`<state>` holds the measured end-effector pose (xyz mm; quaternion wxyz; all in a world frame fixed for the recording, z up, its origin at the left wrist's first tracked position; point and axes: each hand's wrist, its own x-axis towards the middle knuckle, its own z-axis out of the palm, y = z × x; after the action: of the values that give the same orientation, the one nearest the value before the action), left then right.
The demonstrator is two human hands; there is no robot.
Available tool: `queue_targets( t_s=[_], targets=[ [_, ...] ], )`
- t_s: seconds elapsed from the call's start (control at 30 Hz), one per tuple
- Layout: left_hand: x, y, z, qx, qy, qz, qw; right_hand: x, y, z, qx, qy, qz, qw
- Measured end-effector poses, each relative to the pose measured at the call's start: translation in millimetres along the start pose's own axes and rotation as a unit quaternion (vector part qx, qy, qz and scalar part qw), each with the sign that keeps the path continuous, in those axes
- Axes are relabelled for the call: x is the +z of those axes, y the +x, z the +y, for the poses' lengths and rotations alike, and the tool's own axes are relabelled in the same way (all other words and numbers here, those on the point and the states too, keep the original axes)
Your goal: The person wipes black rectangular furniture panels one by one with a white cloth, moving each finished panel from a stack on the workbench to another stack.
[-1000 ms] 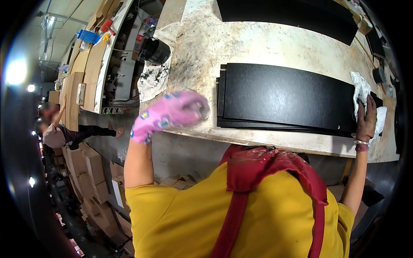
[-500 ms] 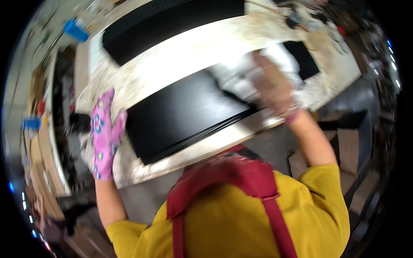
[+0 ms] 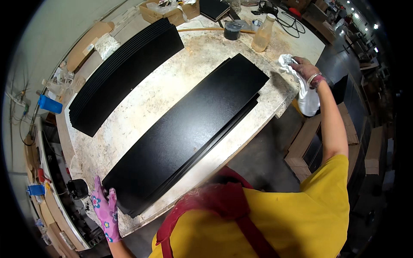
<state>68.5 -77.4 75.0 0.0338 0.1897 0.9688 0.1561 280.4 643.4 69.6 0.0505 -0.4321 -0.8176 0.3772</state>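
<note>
A stack of long black panels (image 3: 189,116) lies slantwise across the worktable, its upper surface smooth and slightly shiny. At the stack's near left end is my left hand (image 3: 104,210), in a pink flowered glove, fingers stretched out and thumb apart, close against the panels' edge. Beyond the far right end, my right hand (image 3: 306,68) grips a crumpled white cloth (image 3: 309,99) that hangs down past the table's edge. That hand is off the panels, and a bracelet circles its wrist.
A second stack of black panels (image 3: 129,77) lies farther back on the stained table (image 3: 161,101). Behind stand a bottle (image 3: 263,34), a dark cup (image 3: 232,31) and a cardboard box (image 3: 172,16). A blue container (image 3: 50,104) is at left; cardboard-wrapped stacks (image 3: 301,157) stand at right.
My right hand has carried the cloth off the panel to the right, past its end. My left hand remains by the left end. The whole view has turned, so the panels slant more steeply.
</note>
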Motion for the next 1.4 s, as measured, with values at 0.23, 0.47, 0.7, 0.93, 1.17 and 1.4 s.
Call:
queue_targets(
  t_s=[0.23, 0.47, 0.7, 0.93, 1.17, 1.4],
  targets=[
    [-10, -10, -9, -0.071, -0.024, -0.041, 0.996, 45, 25, -112, -0.106, -0.229, -0.215, 0.944],
    [7, -8, -37, -0.225, -0.484, 0.022, 0.846, 45, 53, -95, -0.117, -0.123, -0.282, 0.944],
    [-18, -2, -43, -0.108, -0.602, 0.064, 0.789, 8, 36, -118, -0.133, 0.197, -0.226, 0.945],
    [-3, -20, -25, 0.050, -0.551, 0.159, 0.817, 69, 25, -81, -0.208, 0.117, -0.014, 0.971],
    [-9, -58, -32, -0.148, -0.279, 0.027, 0.948, 94, -18, -55, -0.428, -0.316, 0.075, 0.843],
    [9, 30, 79, 0.214, 0.058, -0.022, 0.975, 36, -14, -40, -0.276, -0.120, 0.203, 0.932]
  ],
)
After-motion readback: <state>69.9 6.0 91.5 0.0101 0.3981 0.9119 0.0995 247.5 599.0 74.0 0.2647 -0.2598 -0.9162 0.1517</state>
